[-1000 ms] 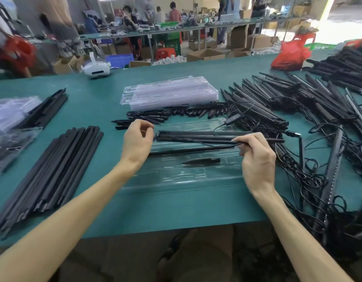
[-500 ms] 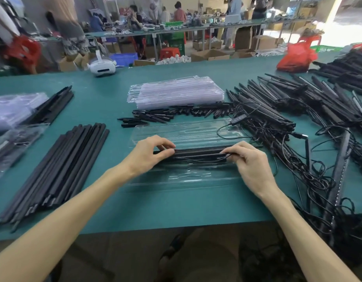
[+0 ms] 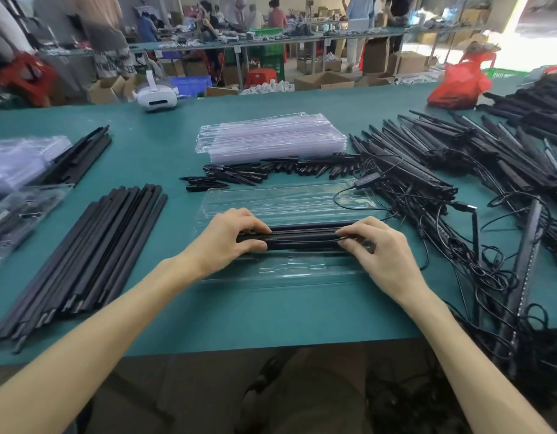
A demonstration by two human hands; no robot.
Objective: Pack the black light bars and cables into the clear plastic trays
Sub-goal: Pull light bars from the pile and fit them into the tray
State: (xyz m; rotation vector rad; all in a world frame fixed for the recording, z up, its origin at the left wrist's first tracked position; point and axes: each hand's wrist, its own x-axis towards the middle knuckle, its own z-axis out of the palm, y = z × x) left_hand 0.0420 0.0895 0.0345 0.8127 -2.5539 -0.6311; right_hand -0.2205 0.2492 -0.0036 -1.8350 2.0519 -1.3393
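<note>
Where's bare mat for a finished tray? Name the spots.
Free: mat strip between open tray and near table edge; far mat between headset and tray stack. Crowded: right side, under cable tangle.

One wide-angle camera worn on the head looks forward and down, close over the green surface, where the left hand and right hand meet mid-frame, forearms entering from the bottom corners and the far workshop lining the top.
</note>
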